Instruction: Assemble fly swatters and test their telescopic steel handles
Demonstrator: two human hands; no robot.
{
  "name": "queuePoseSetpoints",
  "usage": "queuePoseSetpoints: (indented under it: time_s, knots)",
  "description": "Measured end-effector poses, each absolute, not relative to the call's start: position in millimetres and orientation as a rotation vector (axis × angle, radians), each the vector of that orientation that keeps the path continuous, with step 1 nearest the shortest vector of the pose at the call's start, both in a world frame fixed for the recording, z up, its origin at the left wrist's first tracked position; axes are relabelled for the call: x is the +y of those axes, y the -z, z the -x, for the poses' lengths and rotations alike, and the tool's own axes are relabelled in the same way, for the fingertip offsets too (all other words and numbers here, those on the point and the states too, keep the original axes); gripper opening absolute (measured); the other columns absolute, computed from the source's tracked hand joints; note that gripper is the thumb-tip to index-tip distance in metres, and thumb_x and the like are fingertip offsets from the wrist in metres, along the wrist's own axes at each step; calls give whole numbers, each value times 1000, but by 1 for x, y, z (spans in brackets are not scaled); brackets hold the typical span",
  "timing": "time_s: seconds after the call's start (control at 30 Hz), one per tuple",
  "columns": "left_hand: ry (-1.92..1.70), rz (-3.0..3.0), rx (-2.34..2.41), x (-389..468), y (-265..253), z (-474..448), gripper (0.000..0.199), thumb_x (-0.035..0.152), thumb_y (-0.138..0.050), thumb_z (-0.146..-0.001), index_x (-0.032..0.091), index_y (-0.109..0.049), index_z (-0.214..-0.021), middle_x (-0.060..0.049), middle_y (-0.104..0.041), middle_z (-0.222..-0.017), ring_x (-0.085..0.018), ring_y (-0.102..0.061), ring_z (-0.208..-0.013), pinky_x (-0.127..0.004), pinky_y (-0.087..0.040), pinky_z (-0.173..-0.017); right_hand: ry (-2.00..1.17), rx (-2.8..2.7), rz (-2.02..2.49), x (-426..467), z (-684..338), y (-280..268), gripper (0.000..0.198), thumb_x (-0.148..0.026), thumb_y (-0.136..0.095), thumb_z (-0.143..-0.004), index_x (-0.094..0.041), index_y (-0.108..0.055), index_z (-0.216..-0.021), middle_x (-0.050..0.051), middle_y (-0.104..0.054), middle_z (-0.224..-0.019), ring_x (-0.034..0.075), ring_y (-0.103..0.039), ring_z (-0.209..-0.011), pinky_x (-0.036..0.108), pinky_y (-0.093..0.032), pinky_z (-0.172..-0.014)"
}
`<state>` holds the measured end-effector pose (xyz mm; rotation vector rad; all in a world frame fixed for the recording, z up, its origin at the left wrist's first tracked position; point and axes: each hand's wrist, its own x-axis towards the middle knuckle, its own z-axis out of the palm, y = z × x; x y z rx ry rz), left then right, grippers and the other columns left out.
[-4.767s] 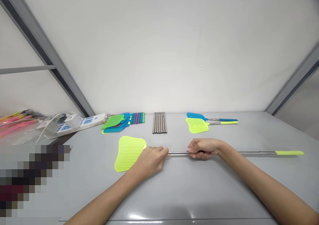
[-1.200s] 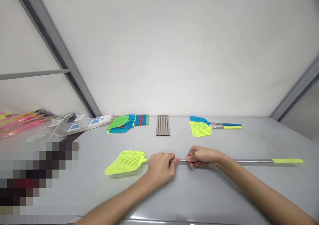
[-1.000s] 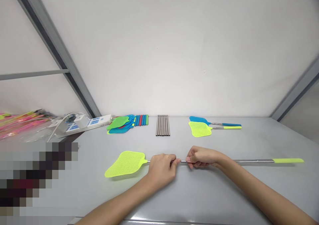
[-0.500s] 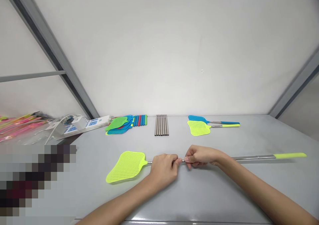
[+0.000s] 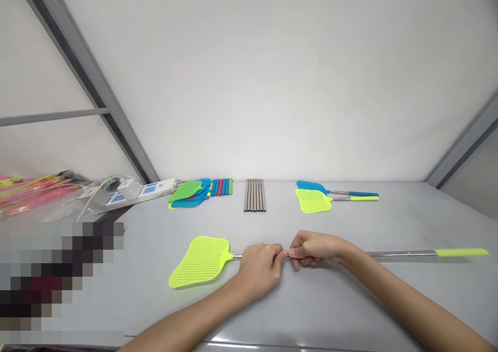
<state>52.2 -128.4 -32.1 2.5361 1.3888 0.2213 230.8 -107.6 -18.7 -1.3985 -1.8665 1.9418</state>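
A yellow fly swatter (image 5: pixel 200 261) with a long, drawn-out metal rod lies crosswise over the grey table, its mesh head on the left and its yellow grip on the right. My left hand (image 5: pixel 261 269) is closed round the rod a short way from the head. Just to the right, my right hand (image 5: pixel 317 248) pinches the same rod with thumb and fingers, the two thumbs almost touching. The stretch of rod inside both hands is hidden.
At the back stand out a pile of swatter heads (image 5: pixel 189 192), several coloured grips (image 5: pixel 221 187), several metal rods (image 5: pixel 255 195) in a row, and a blue swatter (image 5: pixel 310 187) beside a short yellow swatter (image 5: pixel 314 201). A power strip (image 5: pixel 157 188) and bagged items (image 5: pixel 39 196) are left.
The yellow grip end has shifted right and slightly down. My hands have come closer together, covering the bit of rod between them. The whole view has drifted slightly.
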Motion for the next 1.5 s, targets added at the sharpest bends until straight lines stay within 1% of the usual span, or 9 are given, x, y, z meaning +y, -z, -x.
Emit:
queuePoseSetpoints:
  time_s: [0.17, 0.37, 0.53, 0.7, 0.8, 0.93, 1.03, 1.27, 1.5]
  knots:
    - [-372, -2512, 1246, -129, 30, -49, 31, 29, -27, -89, 22, -56, -79, 1, -62, -77, -13, -56, -72, -23, -32, -60, -1961, -1843, 1339, -107, -231, 19, 33, -40, -51, -76, -10, -60, -66, -7, -32, -45, 3, -21, -38, 21, -12, -38]
    - [-482, -2502, 1121, -125, 30, -45, 24, 23, -30, -88, 23, -52, -79, 4, -60, -78, -11, -54, -71, -21, -33, -60, -1986, -1836, 1302, -106, -232, 19, 31, -39, -50, -77, -10, -62, -79, -6, -37, -46, 3, -24, -39, 20, -13, -38]
    - [-510, -2430, 1166, -123, 31, -44, 17, 27, -34, -87, 23, -51, -86, 4, -62, -78, -12, -55, -70, -22, -33, -59, -1999, -1771, 1288, -104, -233, 24, 26, -40, -54, -76, -14, -54, -78, -5, -44, -49, 4, -29, -39, 18, -16, -37]
    - [-556, -2364, 1220, -122, 28, -45, 18, 30, -36, -86, 23, -53, -85, 3, -63, -81, -13, -56, -70, -22, -34, -58, -2061, -1670, 1235, -103, -234, 27, 27, -38, -57, -74, -19, -46, -90, -6, -48, -50, 3, -27, -37, 17, -14, -35]
    - [-584, -2332, 1228, -121, 27, -45, 20, 32, -37, -85, 22, -54, -82, 2, -64, -83, -13, -56, -70, -22, -34, -57, -2088, -1655, 1195, -102, -234, 27, 26, -37, -56, -75, -20, -45, -91, -6, -50, -50, 3, -27, -35, 17, -14, -34]
    - [-625, -2296, 1217, -120, 27, -44, 26, 34, -35, -86, 21, -56, -78, 3, -64, -77, -12, -55, -64, -21, -34, -55, -2084, -1660, 1183, -102, -234, 26, 24, -36, -56, -76, -20, -45, -91, -5, -52, -51, 3, -27, -35, 17, -15, -34]
    - [-655, -2275, 1212, -119, 28, -43, 27, 34, -35, -86, 21, -57, -77, 3, -63, -74, -13, -54, -66, -21, -33, -54, -2079, -1670, 1166, -101, -234, 26, 22, -35, -55, -76, -19, -46, -89, -4, -52, -52, 3, -28, -35, 17, -16, -34]
    - [-677, -2258, 1175, -117, 28, -43, 25, 32, -36, -85, 23, -60, -82, 4, -63, -74, -12, -54, -65, -20, -34, -54, -2094, -1655, 1159, -101, -233, 27, 22, -33, -55, -76, -20, -45, -91, -4, -53, -52, 3, -28, -34, 16, -16, -33]
    - [-695, -2247, 1147, -119, 27, -43, 27, 31, -36, -86, 26, -61, -93, 4, -66, -84, -13, -56, -70, -20, -37, -58, -2091, -1645, 1159, -99, -235, 28, 23, -33, -55, -76, -20, -45, -92, -4, -54, -53, 3, -30, -34, 16, -18, -33]
